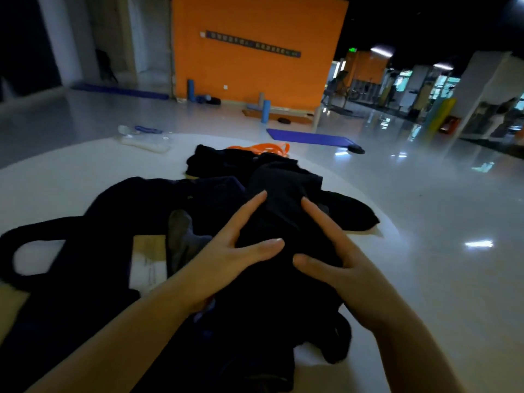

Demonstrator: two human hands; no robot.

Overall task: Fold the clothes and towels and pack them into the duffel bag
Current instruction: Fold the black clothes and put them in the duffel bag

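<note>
Centre of the frame: a heap of black clothes [283, 194] on a white round bench [71, 171]. Left hand [226, 251] flat on the heap, fingers straight and spread, thumb pointing right across the cloth. Right hand [334, 251] just beside it, likewise wide and flat, fingers pressed on the same dark cloth, thumb pointing left; thumb tips close but apart. Lower left: dark bag [85, 307] with looped handles [17, 251], partly under the heap. Between bag and left hand, a grey piece of cloth [181, 236] over a sheet of paper [149, 265]. Behind the heap, at upper centre, an orange strap [266, 147]. Upper left of the bench: clear plastic items [141, 140], blurred. Beyond, on the glossy floor, a purple mat [309, 137] before an orange wall [255, 66].
</note>
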